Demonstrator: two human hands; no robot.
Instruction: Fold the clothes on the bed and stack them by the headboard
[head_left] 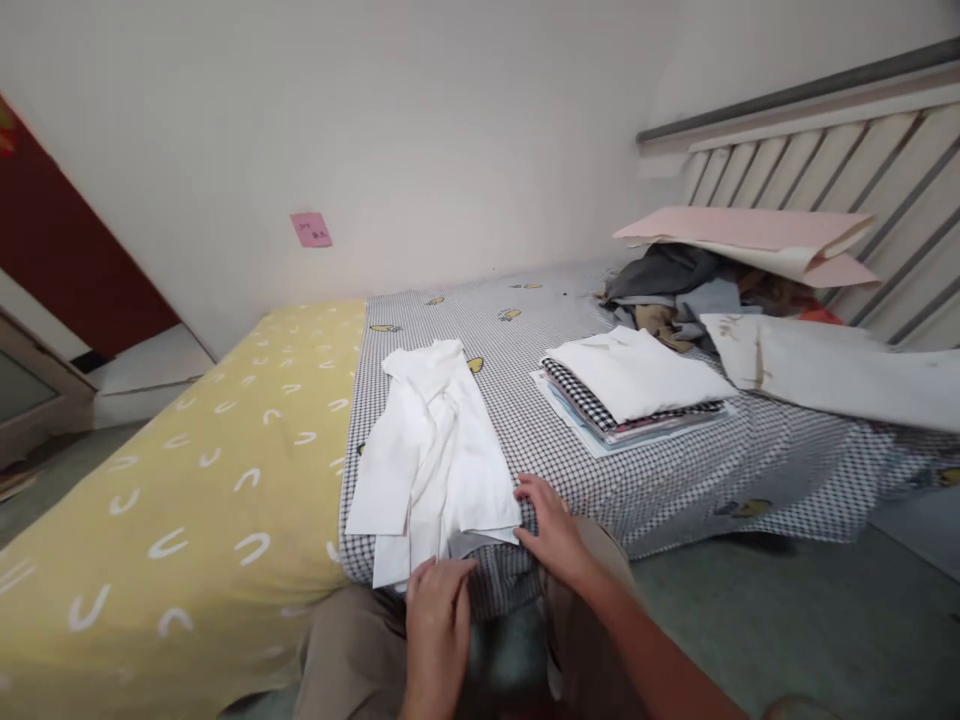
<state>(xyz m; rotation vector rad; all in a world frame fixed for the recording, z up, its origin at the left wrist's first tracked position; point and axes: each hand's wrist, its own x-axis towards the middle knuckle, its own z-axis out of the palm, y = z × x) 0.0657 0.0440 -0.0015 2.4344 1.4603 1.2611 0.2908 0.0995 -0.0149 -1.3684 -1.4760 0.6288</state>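
Note:
A long white shirt [420, 440] lies partly folded on the checked bedding, with a sleeve laid lengthwise down it and its lower end near the bed's front edge. At that lower end my left hand [439, 625] has its fingers curled closed on the cloth; the fingertips are partly hidden. My right hand [553, 532] is at the shirt's lower right corner, thumb and fingers apart, the tips at the cloth's edge. To the right rests a stack of folded clothes, topped by a white folded garment [637, 370] over a black-and-white checked one [581, 393].
Yellow patterned bedding [277, 440] covers the left side. Grey checked bedding [555, 300] lies under the clothes. At the right are a heap of dark clothes [660, 275], a pink sheet [750, 228], a white flat piece [840, 360] and a slatted rail [832, 165]. A wall stands behind.

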